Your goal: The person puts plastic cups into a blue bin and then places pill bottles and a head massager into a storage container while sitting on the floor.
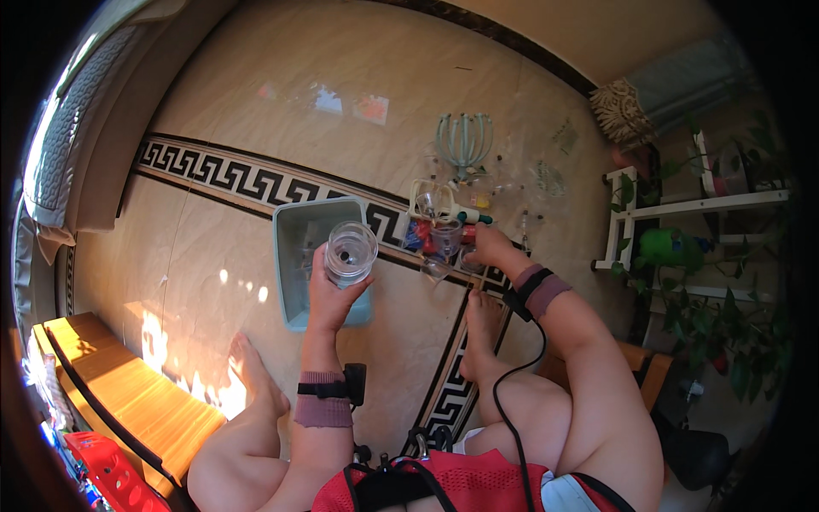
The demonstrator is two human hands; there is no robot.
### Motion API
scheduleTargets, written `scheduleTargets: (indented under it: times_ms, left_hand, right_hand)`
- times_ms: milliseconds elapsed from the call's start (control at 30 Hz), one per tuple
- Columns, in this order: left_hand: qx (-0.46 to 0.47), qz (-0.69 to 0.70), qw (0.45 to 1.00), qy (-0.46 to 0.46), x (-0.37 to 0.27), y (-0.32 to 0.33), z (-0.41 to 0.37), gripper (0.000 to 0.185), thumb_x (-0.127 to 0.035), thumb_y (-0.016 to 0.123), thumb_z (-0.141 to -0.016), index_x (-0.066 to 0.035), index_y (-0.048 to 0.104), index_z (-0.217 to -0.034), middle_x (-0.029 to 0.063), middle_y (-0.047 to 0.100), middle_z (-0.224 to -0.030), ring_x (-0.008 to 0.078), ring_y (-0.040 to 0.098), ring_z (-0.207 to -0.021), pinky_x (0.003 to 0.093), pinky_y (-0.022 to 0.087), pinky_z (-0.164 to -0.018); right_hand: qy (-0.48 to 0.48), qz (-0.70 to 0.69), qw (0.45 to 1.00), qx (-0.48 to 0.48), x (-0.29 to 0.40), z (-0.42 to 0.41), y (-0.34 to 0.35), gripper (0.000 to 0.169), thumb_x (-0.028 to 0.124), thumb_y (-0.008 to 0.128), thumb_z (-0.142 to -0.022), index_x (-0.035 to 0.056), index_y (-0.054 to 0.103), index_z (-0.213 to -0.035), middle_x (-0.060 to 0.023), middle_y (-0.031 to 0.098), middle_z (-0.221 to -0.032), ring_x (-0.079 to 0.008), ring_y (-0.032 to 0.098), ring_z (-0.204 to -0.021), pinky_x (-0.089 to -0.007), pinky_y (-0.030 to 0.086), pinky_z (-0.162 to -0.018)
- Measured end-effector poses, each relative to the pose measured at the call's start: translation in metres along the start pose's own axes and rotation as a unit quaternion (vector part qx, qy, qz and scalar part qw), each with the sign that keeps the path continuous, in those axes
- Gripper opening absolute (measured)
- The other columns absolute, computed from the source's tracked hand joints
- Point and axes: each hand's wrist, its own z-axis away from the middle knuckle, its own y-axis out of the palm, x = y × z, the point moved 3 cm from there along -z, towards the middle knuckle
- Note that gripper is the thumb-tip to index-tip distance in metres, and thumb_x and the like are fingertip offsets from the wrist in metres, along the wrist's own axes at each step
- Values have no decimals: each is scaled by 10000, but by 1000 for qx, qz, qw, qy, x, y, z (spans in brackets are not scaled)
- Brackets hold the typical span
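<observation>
My left hand (336,294) is wrapped around a clear round cup (352,249), seen from above with a small dark spot inside. This cup is over the front right part of a pale blue plastic bin (279,269) on the floor. A few clear objects, hard to make out, lie inside the bin. To the right, my right hand (496,246) reaches down to a small clear round container (471,258), its fingertips at the container's edge. Whether it grips the container is not plain. Close by are another clear cup (446,238) and a red-and-blue packet (419,235).
Beyond my right hand lie a green-handled tool (472,217), a wire scalp massager (462,144) and several small clear items. A white plant stand (704,206) with trailing leaves stands at right. A wooden bench (128,390) is at lower left, a sofa (96,128) at upper left.
</observation>
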Motion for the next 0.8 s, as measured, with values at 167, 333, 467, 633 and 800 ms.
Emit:
scheduleTargets:
  times_ms: [167, 333, 467, 633, 800]
  left_hand:
    - [-12, -10, 1000, -4, 3, -11, 1, 738, -51, 852, -638, -56, 463, -1266, 60, 603, -1161, 170, 575, -1090, 317, 464, -943]
    - [-24, -45, 998, -23, -10, -7, 0, 730, -52, 854, -628, -61, 482, -1257, 65, 615, -1161, 182, 588, -1088, 325, 468, -942]
    - [-31, -12, 999, -29, -2, -18, 1, 742, -59, 862, -614, -62, 488, -1254, 70, 618, -1164, 187, 590, -1094, 331, 468, -946]
    - [-25, -49, 998, -32, -2, -22, 1, 740, -91, 853, -637, -54, 472, -1270, 70, 606, -1154, 171, 580, -1085, 317, 465, -934]
    - [-54, -87, 991, -91, 11, -33, 0, 739, -184, 871, -617, -33, 489, -1231, 124, 621, -1145, 230, 615, -1045, 334, 483, -901]
  right_hand:
    - [9, -71, 988, 137, 21, 16, -63, 729, 301, 784, -652, 6, 516, -1263, -231, 658, -1063, -325, 665, -927, -385, 543, -768]
    - [-137, -427, 888, 97, 64, 53, -149, 604, 165, 674, -766, 70, 500, -1336, -61, 595, -991, -177, 606, -913, -295, 522, -749]
    - [-301, -683, 642, 176, 148, 77, -156, 544, 10, 646, -774, 63, 473, -1287, -83, 533, -1083, -160, 571, -1017, -319, 503, -871]
    - [-383, -663, 641, 52, 198, 65, -116, 460, -42, 671, -762, 72, 431, -1138, -102, 485, -1203, -175, 541, -1127, -344, 486, -959]
    - [-392, -495, 775, -42, 223, 44, -78, 156, 90, 688, -829, -2, 563, -848, -283, 461, -1362, -308, 411, -1359, -369, 420, -1029]
